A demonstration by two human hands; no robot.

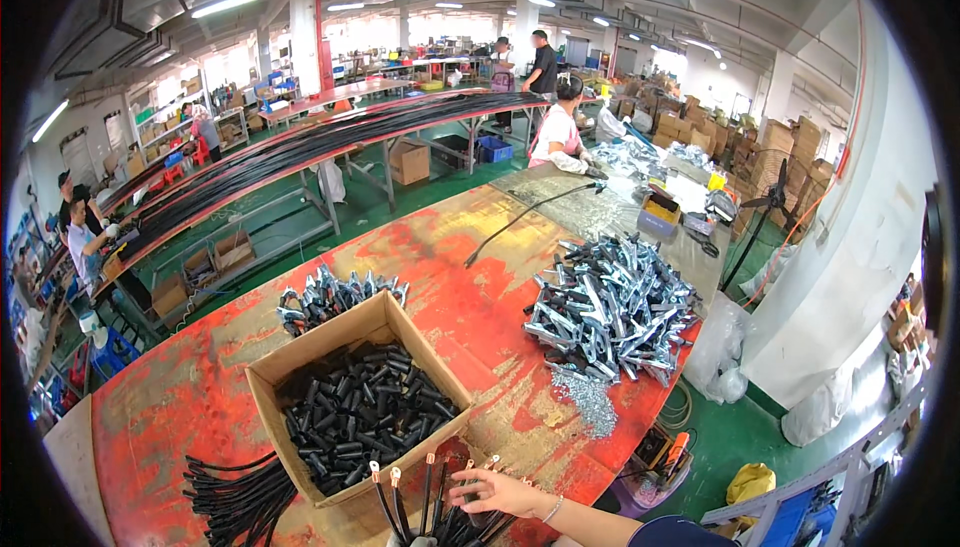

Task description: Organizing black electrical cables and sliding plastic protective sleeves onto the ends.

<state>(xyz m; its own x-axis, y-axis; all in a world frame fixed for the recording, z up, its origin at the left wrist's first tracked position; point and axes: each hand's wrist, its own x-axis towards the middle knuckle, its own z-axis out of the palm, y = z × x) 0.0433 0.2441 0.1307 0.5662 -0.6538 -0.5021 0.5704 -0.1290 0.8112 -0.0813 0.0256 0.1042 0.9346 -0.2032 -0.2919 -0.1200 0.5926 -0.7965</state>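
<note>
Several black cables with copper ring lugs on their ends stand upright at the bottom edge. Low among them is my left hand, in a pale glove and mostly cut off by the picture's edge; its visible fingertips close round the cables. My right hand is bare and open beside the cable ends, fingers stretched to the left, with nothing visible in it. Just beyond stands a cardboard box of short black sleeves. More black cables lie in a bundle left of the box.
A big heap of metal clamps covers the table's right side, with small metal parts before it. More clamps lie behind the box. One cable rests farther off. A co-worker works at the far end; a pillar stands right.
</note>
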